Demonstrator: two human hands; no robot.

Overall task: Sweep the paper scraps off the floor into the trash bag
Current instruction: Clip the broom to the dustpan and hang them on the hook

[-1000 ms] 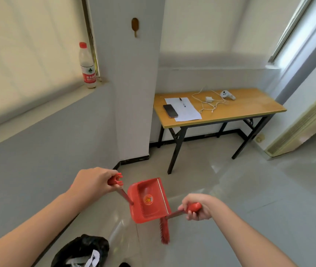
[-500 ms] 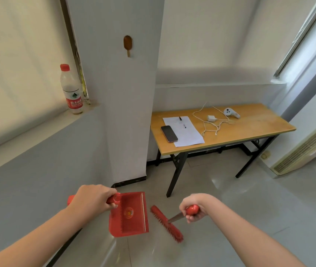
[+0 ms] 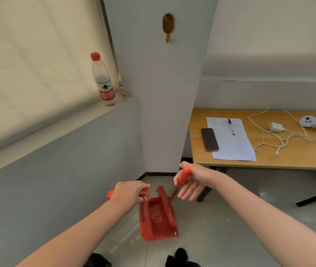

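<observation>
Left hand [image 3: 129, 193] grips red plastic dustpan [image 3: 157, 227], lower centre | right hand [image 3: 192, 182] holds red brush [image 3: 165, 200] inside | no scraps visible, likely finishing

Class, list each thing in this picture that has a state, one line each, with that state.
left hand, gripping the dustpan handle
right hand, pinching the brush handle
dustpan, held tilted, brush inside
brush, head lying in the dustpan
bottle, upright, capped
phone, flat, screen dark
</observation>
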